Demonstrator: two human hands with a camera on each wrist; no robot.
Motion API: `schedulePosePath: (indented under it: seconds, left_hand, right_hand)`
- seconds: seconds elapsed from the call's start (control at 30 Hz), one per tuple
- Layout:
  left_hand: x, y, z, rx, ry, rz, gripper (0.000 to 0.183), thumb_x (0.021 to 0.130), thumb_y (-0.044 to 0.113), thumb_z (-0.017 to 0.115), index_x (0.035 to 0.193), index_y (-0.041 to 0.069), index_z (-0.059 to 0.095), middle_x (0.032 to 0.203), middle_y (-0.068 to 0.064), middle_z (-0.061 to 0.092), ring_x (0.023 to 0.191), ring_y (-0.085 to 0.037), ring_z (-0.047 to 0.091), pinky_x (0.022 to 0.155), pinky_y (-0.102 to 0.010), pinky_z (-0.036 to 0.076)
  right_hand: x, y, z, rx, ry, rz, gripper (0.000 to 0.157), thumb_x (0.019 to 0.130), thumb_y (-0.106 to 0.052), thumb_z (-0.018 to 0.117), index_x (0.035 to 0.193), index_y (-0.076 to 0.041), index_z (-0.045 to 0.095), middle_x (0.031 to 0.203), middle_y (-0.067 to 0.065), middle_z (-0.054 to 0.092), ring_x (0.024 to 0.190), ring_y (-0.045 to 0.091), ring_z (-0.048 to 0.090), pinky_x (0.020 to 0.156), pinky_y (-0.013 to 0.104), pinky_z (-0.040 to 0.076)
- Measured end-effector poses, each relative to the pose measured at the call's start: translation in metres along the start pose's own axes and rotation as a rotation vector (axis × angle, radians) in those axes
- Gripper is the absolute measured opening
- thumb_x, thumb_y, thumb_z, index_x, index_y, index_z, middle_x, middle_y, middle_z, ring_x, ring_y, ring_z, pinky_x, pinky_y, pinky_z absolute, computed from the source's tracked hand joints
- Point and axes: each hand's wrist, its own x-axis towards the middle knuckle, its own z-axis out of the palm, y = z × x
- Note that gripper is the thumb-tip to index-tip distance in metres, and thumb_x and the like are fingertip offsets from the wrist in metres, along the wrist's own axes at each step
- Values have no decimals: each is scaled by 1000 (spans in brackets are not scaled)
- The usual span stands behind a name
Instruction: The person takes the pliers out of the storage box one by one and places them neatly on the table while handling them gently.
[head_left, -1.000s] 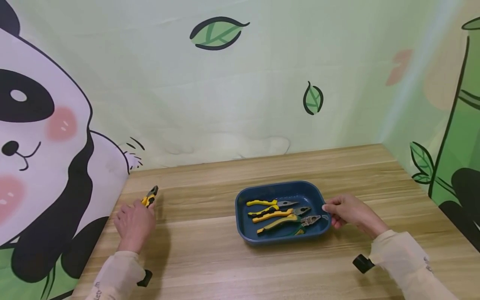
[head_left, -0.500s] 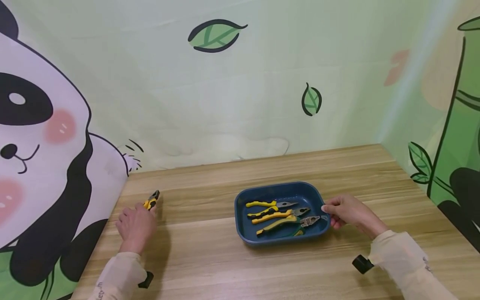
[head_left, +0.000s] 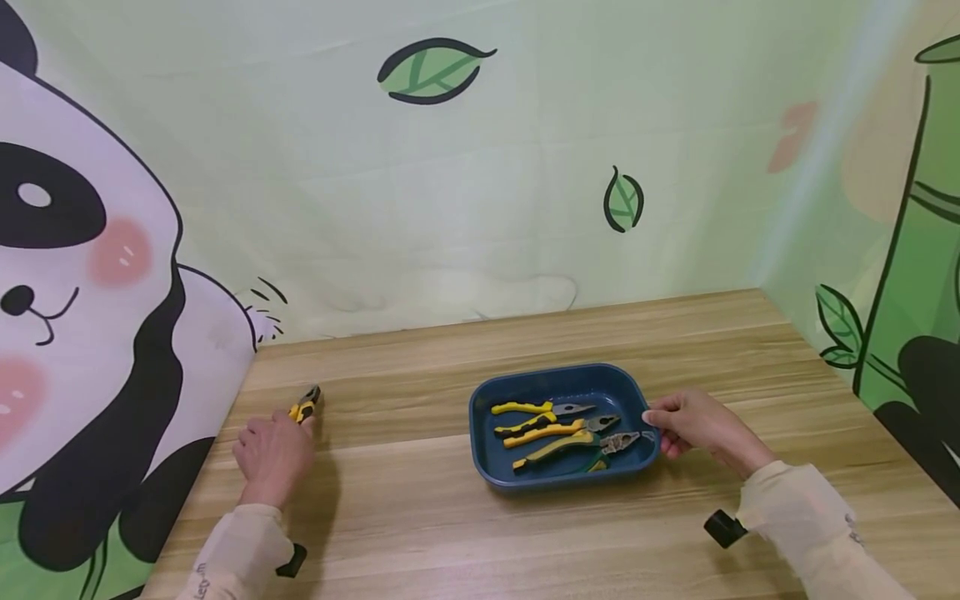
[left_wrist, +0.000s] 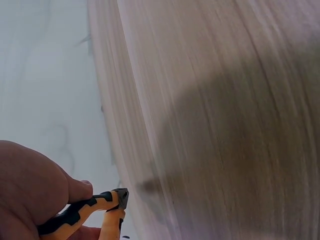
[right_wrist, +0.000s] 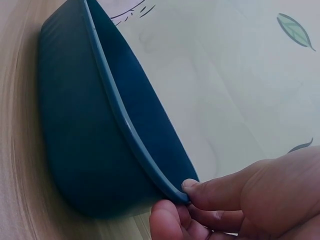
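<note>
My left hand grips yellow-and-black pliers at the left side of the table. In the left wrist view the thumb lies along one handle of the pliers, and the dark jaws point away from the hand. My right hand pinches the right rim of a blue tray, thumb inside and fingers beneath the rim, as the right wrist view shows. Inside the tray lie several pliers with yellow handles, among them long-nose pliers at the back and green-and-yellow pliers in front.
The wood-grain table backs onto a pale green printed cloth with leaves. A printed panda covers the left side. Small black devices sit at both wrists.
The left hand and its pliers have come slightly lower and nearer, with the pliers tilting down a little. The right hand and the tray keep their place.
</note>
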Motion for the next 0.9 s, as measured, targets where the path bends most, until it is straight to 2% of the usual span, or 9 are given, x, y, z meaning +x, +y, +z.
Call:
schedulePosePath:
  seconds: [0.57,0.9]
  left_hand:
    - [-2,0,1,28,-36,10,47,110,31,45,104,-16,47,95,-37,43,95,-56,47,83,-62,37]
    - [-1,0,2,21,-53,1,48,110,32,44,106,-16,47,98,-38,43,97,-55,47,84,-62,37]
  right_hand:
    - [0,0,0,-27,10,14,28,107,-7,54,119,16,63,68,6,58,58,14,58,57,28,56]
    - [2,3,0,-32,15,20,32,107,-8,54,127,18,59,69,6,58,57,14,58,57,28,56]
